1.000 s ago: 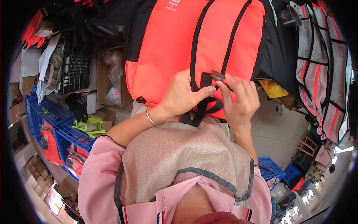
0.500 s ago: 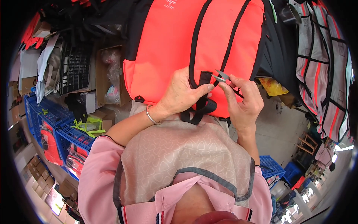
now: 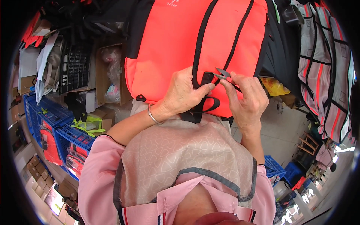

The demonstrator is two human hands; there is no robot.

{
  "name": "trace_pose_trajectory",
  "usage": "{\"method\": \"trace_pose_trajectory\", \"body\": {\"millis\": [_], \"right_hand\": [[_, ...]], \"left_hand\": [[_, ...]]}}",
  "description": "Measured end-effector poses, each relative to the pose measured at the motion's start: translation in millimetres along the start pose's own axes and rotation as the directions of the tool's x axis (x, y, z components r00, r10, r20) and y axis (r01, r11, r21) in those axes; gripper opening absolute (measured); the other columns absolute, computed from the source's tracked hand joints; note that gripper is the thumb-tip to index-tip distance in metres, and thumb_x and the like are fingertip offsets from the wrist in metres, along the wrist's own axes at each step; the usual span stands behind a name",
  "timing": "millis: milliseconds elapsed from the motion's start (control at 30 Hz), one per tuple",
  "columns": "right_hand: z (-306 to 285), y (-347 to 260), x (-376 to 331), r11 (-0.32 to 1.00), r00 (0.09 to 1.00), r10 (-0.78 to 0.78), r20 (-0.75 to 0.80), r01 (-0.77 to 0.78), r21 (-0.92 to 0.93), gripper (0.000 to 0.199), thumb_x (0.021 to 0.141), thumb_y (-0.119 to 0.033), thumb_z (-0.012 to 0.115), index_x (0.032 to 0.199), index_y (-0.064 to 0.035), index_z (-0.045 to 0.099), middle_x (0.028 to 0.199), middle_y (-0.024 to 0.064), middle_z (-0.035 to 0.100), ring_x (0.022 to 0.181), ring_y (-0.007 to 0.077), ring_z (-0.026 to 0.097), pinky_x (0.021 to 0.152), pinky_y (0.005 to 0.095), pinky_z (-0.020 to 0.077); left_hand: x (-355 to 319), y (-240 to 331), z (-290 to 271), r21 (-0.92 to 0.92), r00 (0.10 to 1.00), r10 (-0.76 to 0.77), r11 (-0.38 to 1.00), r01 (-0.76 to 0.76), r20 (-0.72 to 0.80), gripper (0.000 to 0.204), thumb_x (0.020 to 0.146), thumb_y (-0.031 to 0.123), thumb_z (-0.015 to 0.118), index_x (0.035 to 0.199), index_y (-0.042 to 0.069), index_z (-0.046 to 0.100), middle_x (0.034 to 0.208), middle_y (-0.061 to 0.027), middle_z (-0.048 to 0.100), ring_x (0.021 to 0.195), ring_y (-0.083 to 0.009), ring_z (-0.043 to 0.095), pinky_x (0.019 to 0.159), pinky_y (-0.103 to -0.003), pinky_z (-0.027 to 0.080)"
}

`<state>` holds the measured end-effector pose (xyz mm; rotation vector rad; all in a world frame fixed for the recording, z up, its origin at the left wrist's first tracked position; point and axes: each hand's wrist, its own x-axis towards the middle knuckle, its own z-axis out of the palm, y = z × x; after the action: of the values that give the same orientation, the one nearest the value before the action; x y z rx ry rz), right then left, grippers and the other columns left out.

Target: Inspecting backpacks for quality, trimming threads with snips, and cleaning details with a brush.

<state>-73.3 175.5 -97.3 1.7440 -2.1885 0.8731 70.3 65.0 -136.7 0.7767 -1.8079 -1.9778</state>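
Note:
A bright orange-red backpack (image 3: 168, 48) with black straps and trim lies before me, its lower edge near my apron. My right hand (image 3: 247, 97) is closed around small thread snips (image 3: 222, 74), whose two pointed blades stand apart. The tips are beside a black webbing tab (image 3: 207, 77) at the lower end of the shoulder strap (image 3: 240, 22). From the left, my left hand (image 3: 185, 92) pinches the strap's lower end between thumb and fingers. Just below that thumb a loose black webbing loop (image 3: 213, 105) sticks out. My left fingertips are partly hidden under the strap.
Blue crates (image 3: 48, 112) with bagged orange goods stand at the left, near a black crate (image 3: 75, 67) and an open carton (image 3: 108, 75). Grey panels with black and orange trim (image 3: 318, 63) hang at the right. A wooden stool (image 3: 309, 143) stands on the floor.
My right hand has shifted slightly right and down with the snips. The webbing loop below my left thumb has opened out and moved a little. My left hand has barely moved.

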Motion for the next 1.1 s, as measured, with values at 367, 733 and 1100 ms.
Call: {"method": "trace_pose_trajectory", "body": {"millis": [367,733,1100], "right_hand": [[3.7,14.8,5.8,0.991,0.992,-0.126,0.012,0.125,0.044,0.028,0.067,-0.016,0.084,0.088,-0.0082,0.067,0.074,0.0,0.063,0.063,0.0171,0.059,0.054,0.029,0.0445],[-2.2,13.4,13.5,0.988,0.98,-0.153,0.13,0.15,0.031,0.024,0.068,-0.014,0.082,0.085,-0.0079,0.067,0.074,0.0023,0.062,0.063,0.0177,0.059,0.056,0.029,0.0458],[2.5,13.7,3.4,0.403,0.735,0.471,0.488,-0.672,0.621,0.029,0.081,-0.003,0.077,0.104,0.0025,0.06,0.09,0.0054,0.068,0.083,0.0097,0.065,0.073,0.0225,0.053]], "left_hand": [[1.0,-8.4,-5.2,-0.235,0.987,-0.072,0.966,0.105,0.143,0.02,0.088,0.001,0.069,0.105,-0.001,0.06,0.086,-0.0045,0.066,0.073,-0.0115,0.067,0.065,-0.026,0.056],[-0.2,-3.6,-3.0,-0.15,0.995,-0.077,0.985,0.087,0.07,0.019,0.082,0.001,0.072,0.099,-0.002,0.063,0.079,-0.0026,0.066,0.069,-0.0112,0.067,0.062,-0.026,0.055],[5.9,0.9,-8.3,-0.375,0.98,-0.128,0.91,0.177,0.153,0.022,0.086,0.005,0.072,0.103,-0.002,0.061,0.082,-0.004,0.066,0.069,-0.0119,0.067,0.062,-0.026,0.056]]}}
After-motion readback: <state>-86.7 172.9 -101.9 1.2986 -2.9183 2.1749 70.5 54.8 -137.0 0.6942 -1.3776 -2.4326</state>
